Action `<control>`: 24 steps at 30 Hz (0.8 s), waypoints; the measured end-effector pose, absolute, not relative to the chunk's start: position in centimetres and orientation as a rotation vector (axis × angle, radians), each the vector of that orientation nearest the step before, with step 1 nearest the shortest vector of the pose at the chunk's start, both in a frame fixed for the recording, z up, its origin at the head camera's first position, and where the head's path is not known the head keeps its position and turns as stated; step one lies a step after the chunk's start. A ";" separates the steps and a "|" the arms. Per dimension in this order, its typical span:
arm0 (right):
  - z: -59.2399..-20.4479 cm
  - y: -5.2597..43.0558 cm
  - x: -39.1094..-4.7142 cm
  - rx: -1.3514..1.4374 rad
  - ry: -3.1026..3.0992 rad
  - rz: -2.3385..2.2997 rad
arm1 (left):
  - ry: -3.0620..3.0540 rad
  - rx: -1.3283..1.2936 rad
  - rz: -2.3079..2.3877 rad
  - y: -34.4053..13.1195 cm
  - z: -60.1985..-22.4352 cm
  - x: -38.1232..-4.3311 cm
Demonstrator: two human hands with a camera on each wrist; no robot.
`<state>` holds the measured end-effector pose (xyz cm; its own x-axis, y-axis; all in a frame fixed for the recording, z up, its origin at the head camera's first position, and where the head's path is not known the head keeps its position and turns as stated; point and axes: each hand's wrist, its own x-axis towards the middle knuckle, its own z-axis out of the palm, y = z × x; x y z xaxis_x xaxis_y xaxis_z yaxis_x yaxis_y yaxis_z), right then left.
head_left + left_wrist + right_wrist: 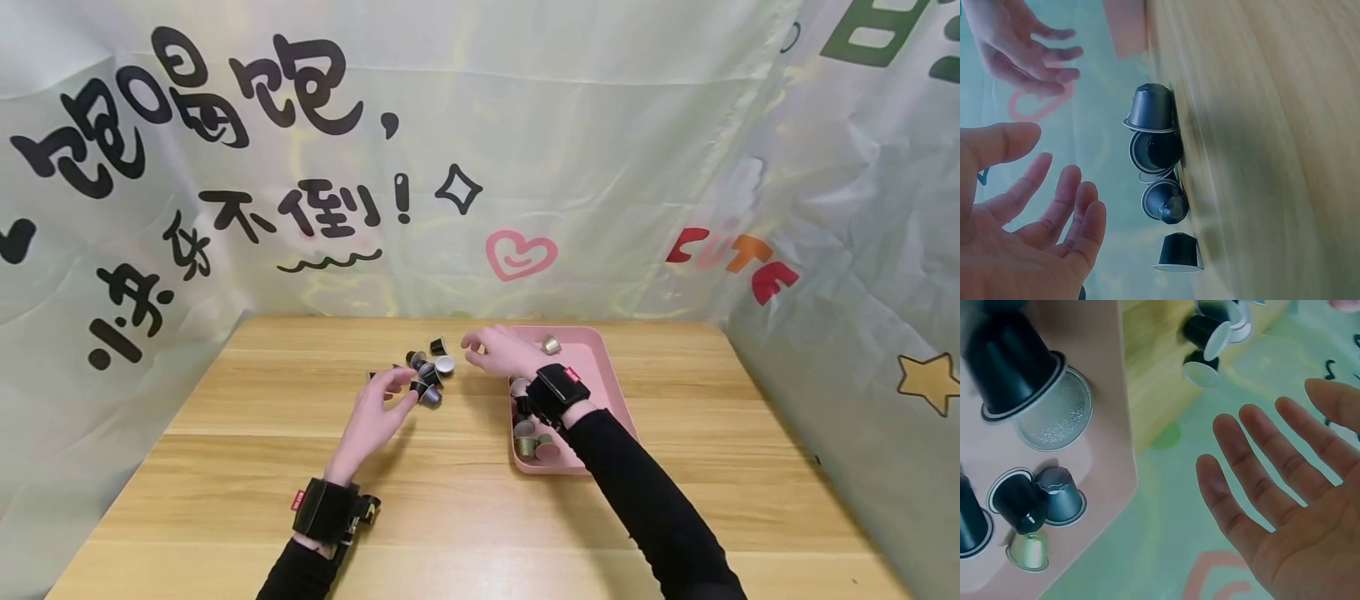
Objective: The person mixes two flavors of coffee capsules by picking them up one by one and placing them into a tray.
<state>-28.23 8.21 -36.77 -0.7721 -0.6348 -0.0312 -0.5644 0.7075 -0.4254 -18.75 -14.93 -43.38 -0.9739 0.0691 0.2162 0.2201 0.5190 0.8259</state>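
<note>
Two hands in play over one table [450, 533], one pink tray [588, 367] at the right of the wood. And the count! At least seven capsules [431, 396] in the loose pile on the bare wood, left of the tray: mostly black or dark grey, with one pale lid [445, 364] facing up. Over in the tray, at least six more, most of them bunched along the left side, plus one lone gold capsule [551, 344] up at the far edge. Exact totals impossible to call, with both hands in the way and plenty of overlap.

On to the fingers. Left hand [378, 412] right beside the pile, thumb well apart, four fingers spread and gently bent, with a clear gap to the capsules from the left wrist; nothing held. Right hand [504, 350] across the tray's far left corner, fingertips out past the rim toward the pile, fingers long, fanned and only slightly curved, thumb wide; nothing held here either, just air under the palm.

Now the lettering! Big black Chinese characters across the back cloth [585, 150]: 饱喝饱 with a comma on top, 快乐不倒 with an exclamation mark below. Near them, one pink heart [521, 255]. Off to the right, CUTE [733, 257] in coloured capitals, and one orange star [930, 383]. Two black wristbands [327, 510], each with a red tag [297, 500], print too small to read.
</note>
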 end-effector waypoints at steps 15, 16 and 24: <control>-38.9 4.6 -30.4 -0.789 2.773 -0.426 | -2.598 -0.196 -1.465 -14.8 -43.4 -18.9; -39.0 4.5 -30.5 -0.777 2.775 -0.437 | -2.597 -0.191 -1.468 -14.8 -43.4 -18.9; -40.1 3.8 -31.2 -0.735 2.791 -0.415 | -2.586 -0.153 -1.484 -14.8 -43.4 -19.0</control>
